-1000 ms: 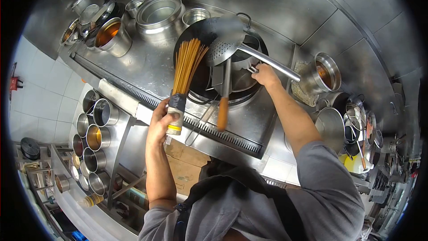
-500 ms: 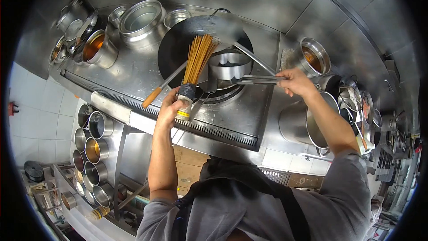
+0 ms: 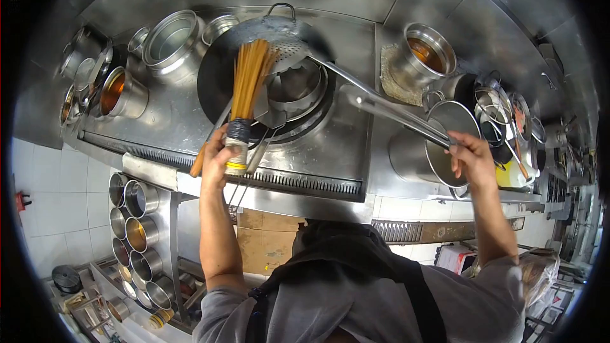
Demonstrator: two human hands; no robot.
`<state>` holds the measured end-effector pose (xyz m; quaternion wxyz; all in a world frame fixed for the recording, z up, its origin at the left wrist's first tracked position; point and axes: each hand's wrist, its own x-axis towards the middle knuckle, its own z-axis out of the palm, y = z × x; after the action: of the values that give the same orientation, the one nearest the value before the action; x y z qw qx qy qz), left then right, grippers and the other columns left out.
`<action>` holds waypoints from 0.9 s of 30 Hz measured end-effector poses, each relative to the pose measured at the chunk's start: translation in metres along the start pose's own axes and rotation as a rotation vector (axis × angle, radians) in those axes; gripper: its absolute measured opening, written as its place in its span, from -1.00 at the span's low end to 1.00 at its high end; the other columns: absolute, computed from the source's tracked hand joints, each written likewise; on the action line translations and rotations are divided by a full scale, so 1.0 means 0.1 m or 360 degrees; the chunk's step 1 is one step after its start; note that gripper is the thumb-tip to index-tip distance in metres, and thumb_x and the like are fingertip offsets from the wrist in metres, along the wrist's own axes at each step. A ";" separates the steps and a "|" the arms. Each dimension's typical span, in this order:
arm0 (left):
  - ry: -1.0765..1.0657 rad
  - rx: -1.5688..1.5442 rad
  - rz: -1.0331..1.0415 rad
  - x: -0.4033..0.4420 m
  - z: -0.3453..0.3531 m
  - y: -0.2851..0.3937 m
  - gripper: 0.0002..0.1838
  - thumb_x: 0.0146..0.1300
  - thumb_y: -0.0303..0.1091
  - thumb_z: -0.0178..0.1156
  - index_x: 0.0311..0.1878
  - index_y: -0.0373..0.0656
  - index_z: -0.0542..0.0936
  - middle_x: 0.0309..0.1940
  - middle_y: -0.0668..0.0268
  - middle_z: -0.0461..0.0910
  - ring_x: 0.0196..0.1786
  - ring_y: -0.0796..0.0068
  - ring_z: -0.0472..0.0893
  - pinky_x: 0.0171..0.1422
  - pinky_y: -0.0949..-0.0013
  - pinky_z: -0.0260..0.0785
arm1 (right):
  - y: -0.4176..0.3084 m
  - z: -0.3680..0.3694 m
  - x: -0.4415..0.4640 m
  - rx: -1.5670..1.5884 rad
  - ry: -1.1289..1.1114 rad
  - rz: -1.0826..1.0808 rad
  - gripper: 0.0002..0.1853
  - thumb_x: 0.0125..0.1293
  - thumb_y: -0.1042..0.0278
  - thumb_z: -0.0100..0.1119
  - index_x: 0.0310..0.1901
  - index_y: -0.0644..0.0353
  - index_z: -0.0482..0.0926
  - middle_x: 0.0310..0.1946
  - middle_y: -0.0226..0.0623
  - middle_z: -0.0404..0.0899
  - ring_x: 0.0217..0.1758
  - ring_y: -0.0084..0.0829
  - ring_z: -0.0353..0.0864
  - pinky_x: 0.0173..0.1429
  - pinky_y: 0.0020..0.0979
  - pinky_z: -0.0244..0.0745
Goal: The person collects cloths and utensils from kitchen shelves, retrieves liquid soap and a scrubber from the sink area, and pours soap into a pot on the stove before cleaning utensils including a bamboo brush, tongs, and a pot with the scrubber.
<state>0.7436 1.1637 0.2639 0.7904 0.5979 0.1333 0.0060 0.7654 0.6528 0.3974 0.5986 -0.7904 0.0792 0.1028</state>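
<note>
My left hand (image 3: 216,160) is wrapped round the taped handle of a bamboo wok brush (image 3: 249,82), its bristles pointing up over a dark wok (image 3: 216,67). In my right hand (image 3: 473,155) are long metal tongs (image 3: 403,121), blurred by motion, reaching left across the stove beside a tall steel pot (image 3: 410,155). A perforated skimmer (image 3: 289,54) rests in the wok with its handle sticking out to the right. Near it a steel ring (image 3: 298,98) sits at the wok's right side. A wooden-handled tool (image 3: 199,160) lies next to my left hand.
At the back left stand a large steel pot (image 3: 168,57) and a container with orange liquid (image 3: 124,95). Another pot with brownish liquid (image 3: 429,57) is at the back right. Several steel canisters (image 3: 141,198) fill a rack at lower left. Bowls and utensils crowd the right counter.
My right hand has drawn the tongs rightward, away from the steel ring and towards the tall pot. The bamboo brush stays in my left hand, now more upright. The view has shifted slightly.
</note>
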 end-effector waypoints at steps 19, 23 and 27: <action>-0.0029 0.0515 0.0116 -0.85 2.29 -1.53 -0.18 0.10 -0.25 0.37 0.35 -0.33 0.19 -0.11 0.01 0.59 -0.17 0.25 0.65 -0.11 0.29 0.53 | 1.28 1.40 0.27 0.0782 -0.0010 0.0216 -0.65 0.19 0.28 0.33 -0.06 0.23 0.48 -0.26 -0.29 0.61 -0.25 -0.48 0.60 -0.19 -0.41 0.49; -0.0131 0.1092 0.0073 -1.21 2.55 -1.29 -0.16 0.13 -0.18 0.38 0.33 -0.41 0.18 -0.19 -0.06 0.63 -0.18 0.27 0.67 -0.09 0.29 0.51 | 1.55 1.41 0.24 0.1010 -0.0114 0.0127 -0.60 0.19 0.43 0.30 0.05 0.24 0.44 -0.21 -0.30 0.60 -0.18 -0.49 0.58 -0.09 -0.45 0.49; -0.0595 0.0749 -0.0049 -1.01 2.20 -1.35 -0.52 0.31 -0.23 0.23 0.22 -0.26 0.42 -0.22 0.15 0.66 -0.16 0.44 0.65 -0.08 0.38 0.49 | 1.61 1.21 0.22 0.0879 -0.0218 0.0060 -0.54 0.18 0.49 0.29 0.13 0.25 0.41 -0.16 -0.28 0.60 -0.16 -0.49 0.59 -0.04 -0.45 0.49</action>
<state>0.6737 0.9006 0.2117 0.6409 0.7533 -0.0079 -0.1473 0.7386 0.7256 0.2105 0.7932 -0.5871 0.0783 0.1416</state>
